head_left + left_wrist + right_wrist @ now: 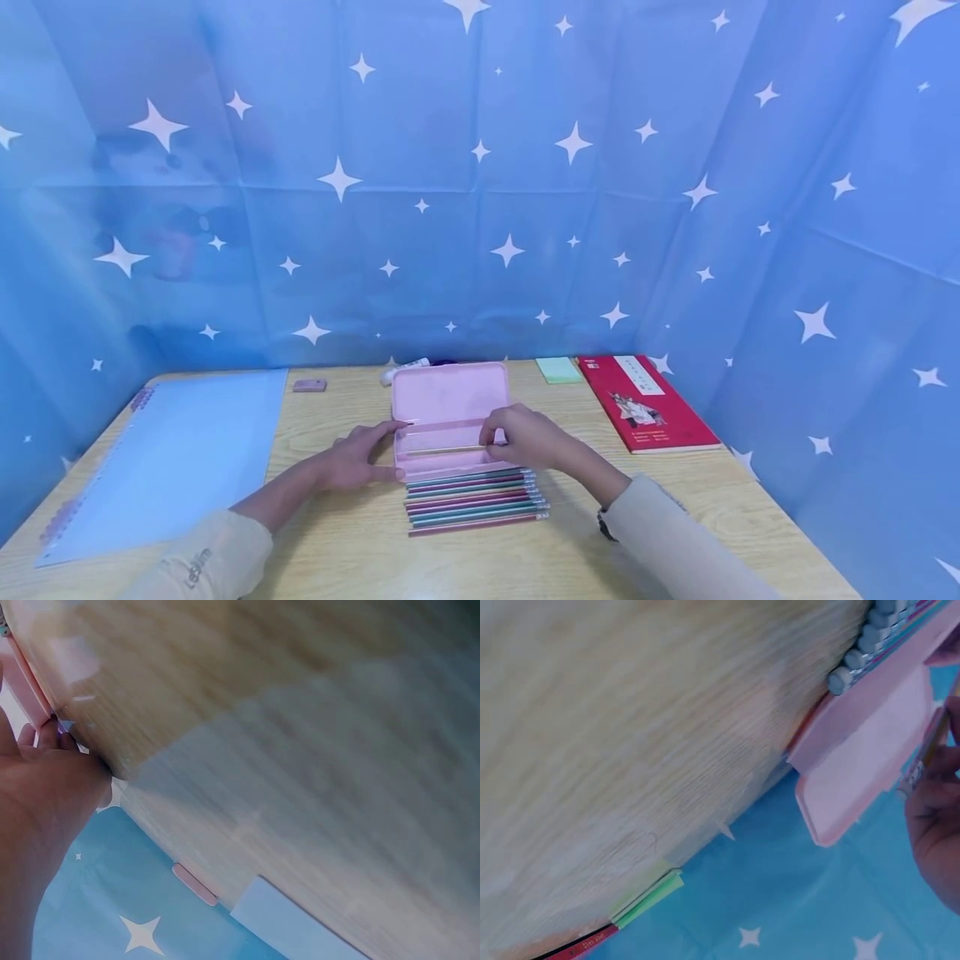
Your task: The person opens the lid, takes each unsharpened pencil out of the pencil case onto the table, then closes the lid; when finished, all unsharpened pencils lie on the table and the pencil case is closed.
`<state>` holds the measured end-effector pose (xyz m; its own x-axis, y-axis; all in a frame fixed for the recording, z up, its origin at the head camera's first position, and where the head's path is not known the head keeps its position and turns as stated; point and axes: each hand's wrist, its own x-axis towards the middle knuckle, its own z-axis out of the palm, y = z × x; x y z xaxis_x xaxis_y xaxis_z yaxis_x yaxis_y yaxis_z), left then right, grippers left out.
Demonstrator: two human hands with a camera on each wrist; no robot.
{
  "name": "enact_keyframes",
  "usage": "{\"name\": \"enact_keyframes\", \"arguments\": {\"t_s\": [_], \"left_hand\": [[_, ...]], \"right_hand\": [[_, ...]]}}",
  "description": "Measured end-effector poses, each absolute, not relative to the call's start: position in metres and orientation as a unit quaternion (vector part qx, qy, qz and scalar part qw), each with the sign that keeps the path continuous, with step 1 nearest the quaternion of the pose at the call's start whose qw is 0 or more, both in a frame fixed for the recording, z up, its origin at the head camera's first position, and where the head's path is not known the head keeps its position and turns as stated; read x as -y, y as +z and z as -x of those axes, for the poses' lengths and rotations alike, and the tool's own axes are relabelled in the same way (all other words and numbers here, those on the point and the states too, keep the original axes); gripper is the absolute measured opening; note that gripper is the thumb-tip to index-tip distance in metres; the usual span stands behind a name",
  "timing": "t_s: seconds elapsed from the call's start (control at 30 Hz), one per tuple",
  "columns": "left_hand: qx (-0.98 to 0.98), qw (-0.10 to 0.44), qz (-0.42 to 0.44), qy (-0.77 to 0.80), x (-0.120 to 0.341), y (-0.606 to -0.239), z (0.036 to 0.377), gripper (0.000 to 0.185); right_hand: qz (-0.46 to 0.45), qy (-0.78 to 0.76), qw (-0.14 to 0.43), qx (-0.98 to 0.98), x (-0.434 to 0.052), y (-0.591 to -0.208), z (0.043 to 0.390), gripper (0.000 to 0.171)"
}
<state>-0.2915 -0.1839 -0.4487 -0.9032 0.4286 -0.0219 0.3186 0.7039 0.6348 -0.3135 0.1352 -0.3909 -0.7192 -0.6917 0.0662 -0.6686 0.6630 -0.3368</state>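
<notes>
An open pink pencil case [450, 417] lies mid-table, its lid [862, 750] folded back toward the backdrop. My left hand [382, 454] grips the case's left end between thumb and fingers; the left wrist view shows the hand [37, 810] against the pink edge [30, 682]. My right hand [495, 437] is over the tray's right end and pinches a pencil [442, 451] that lies lengthwise in the tray; the pencil [932, 739] also shows beside the fingers [934, 810]. Several coloured pencils [476, 500] lie in a row just in front of the case.
A large light-blue sheet [172, 467] covers the table's left side. A small pink eraser [309, 385] and a white object [405, 369] lie behind the case. Green sticky notes [558, 369] and a red book [645, 404] sit back right. A starry blue backdrop surrounds the table.
</notes>
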Motion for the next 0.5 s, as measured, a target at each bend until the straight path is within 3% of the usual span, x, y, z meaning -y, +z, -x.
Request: {"name": "enact_keyframes", "arguments": {"t_s": [0.5], "left_hand": [[-0.919, 0.085, -0.203, 0.328, 0.183, -0.447, 0.29, 0.079]], "right_hand": [[0.386, -0.198, 0.064, -0.899, -0.144, -0.382, 0.263, 0.008]]}}
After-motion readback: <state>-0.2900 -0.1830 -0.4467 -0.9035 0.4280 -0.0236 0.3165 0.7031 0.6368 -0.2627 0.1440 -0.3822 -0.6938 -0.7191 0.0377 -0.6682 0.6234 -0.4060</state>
